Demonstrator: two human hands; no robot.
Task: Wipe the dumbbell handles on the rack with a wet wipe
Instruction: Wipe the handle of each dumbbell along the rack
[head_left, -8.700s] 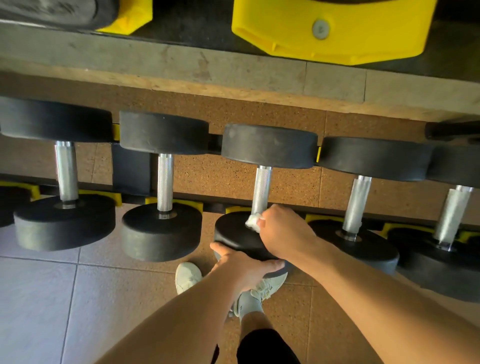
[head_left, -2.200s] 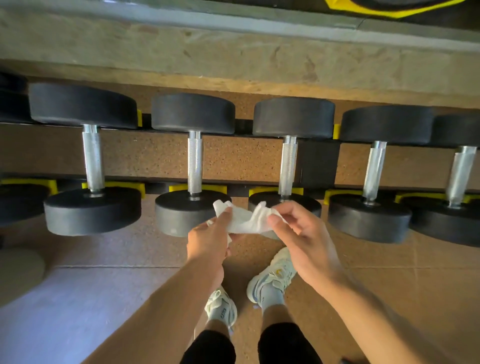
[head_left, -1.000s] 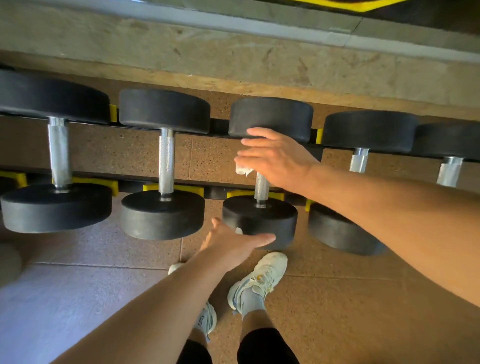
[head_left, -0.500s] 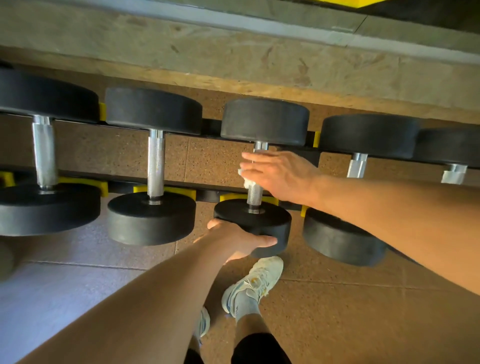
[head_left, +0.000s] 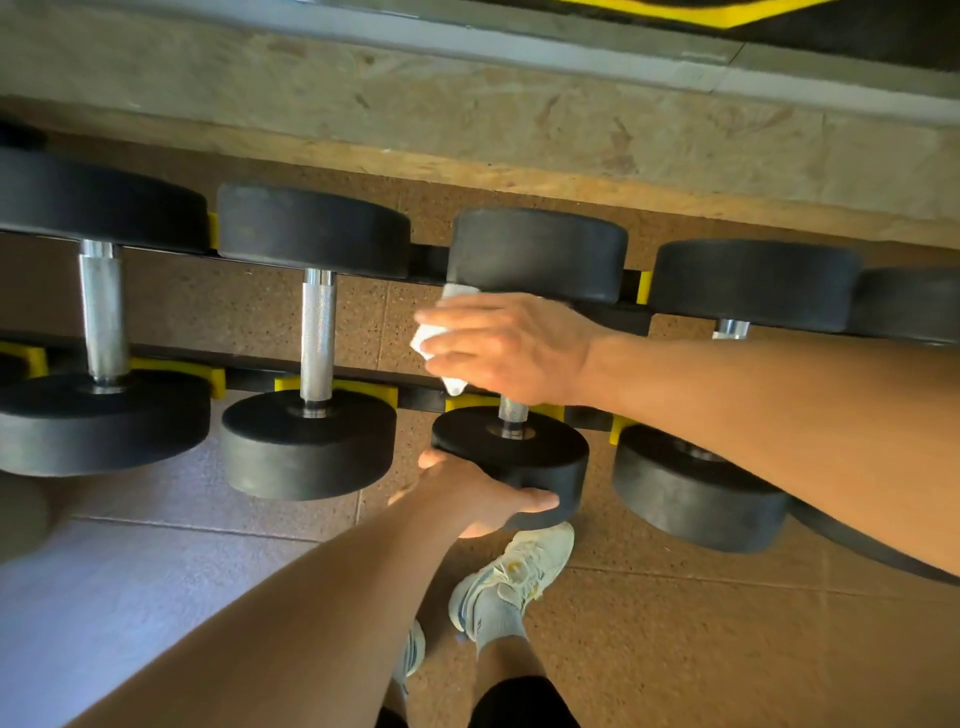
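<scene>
Several black dumbbells with silver knurled handles lie across a low rack (head_left: 631, 283) with yellow cradles. My right hand (head_left: 506, 345) lies over the handle of the middle dumbbell (head_left: 535, 254), fingers stretched leftward, with a white wet wipe (head_left: 428, 340) pressed between palm and handle; only the handle's near stub (head_left: 513, 410) shows. My left hand (head_left: 475, 496) cups the near weight head (head_left: 511, 457) of that dumbbell from below and the side. The neighbouring handle (head_left: 318, 338) to the left is bare.
More dumbbells (head_left: 737, 283) sit to the right, partly behind my right forearm. A concrete ledge (head_left: 467, 114) runs behind the rack. My feet in pale sneakers (head_left: 511, 577) stand on the brown speckled floor just below the rack.
My right hand with the wipe has slid back up the handle towards the far weight head. My left hand has closed further round the near weight head.
</scene>
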